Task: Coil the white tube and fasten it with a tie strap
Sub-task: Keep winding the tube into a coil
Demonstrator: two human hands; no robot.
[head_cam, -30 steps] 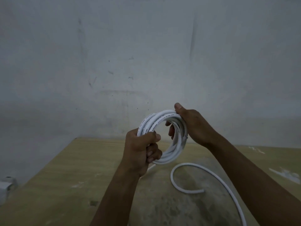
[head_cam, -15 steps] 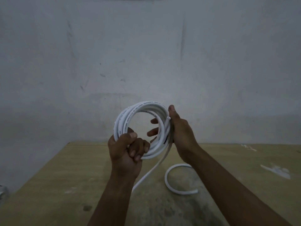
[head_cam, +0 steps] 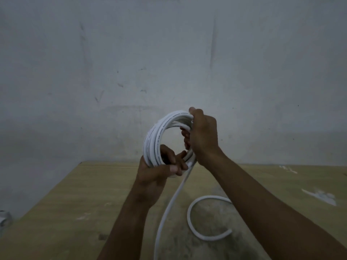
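The white tube (head_cam: 153,139) is wound into several upright loops held in the air above the wooden table (head_cam: 75,203). My left hand (head_cam: 157,169) grips the bottom of the coil, fingers wrapped around it. My right hand (head_cam: 203,136) clasps the coil's upper right side, thumb on top. A loose length of tube hangs from the coil down past my left forearm to the lower edge of the view. A curved end piece of tube (head_cam: 195,228) lies on the table below my right arm. No tie strap is visible.
A grey plastered wall (head_cam: 169,62) rises right behind the table. A pale smear (head_cam: 319,196) marks the table at right. A small pale object (head_cam: 3,218) sits beyond the table's left edge.
My right hand slid up the coil's right side to its upper right. The left hand shifted its grip along the bottom. The coil stayed upright between both hands.
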